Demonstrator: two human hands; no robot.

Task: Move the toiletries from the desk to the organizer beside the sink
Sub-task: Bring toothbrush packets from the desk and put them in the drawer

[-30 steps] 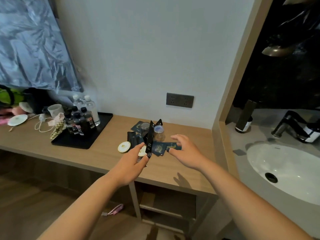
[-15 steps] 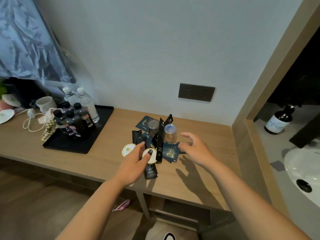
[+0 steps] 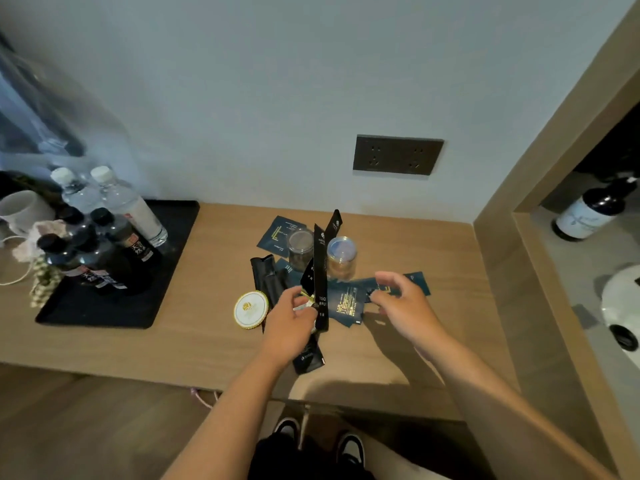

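A pile of dark toiletry packets lies on the wooden desk (image 3: 194, 344): flat navy sachets (image 3: 346, 303), black sleeves (image 3: 265, 277), a round white-and-gold disc (image 3: 251, 310) and two small clear jars (image 3: 341, 256). My left hand (image 3: 289, 325) grips long black toothbrush packets (image 3: 320, 271), held upright above the pile. My right hand (image 3: 401, 304) hovers with fingers spread over the navy sachets on the right, holding nothing. The organizer is out of view.
A black tray (image 3: 114, 306) with several water and dark bottles stands at the left, a white mug (image 3: 22, 211) behind it. A wall socket (image 3: 397, 155) sits above the desk. To the right, past a wooden divider (image 3: 498, 244), are the sink (image 3: 620, 306) and a dark pump bottle (image 3: 588, 213).
The view has tilted down and moved closer to the desk. My right hand has opened above the navy sachets. My left hand keeps the black packets upright.
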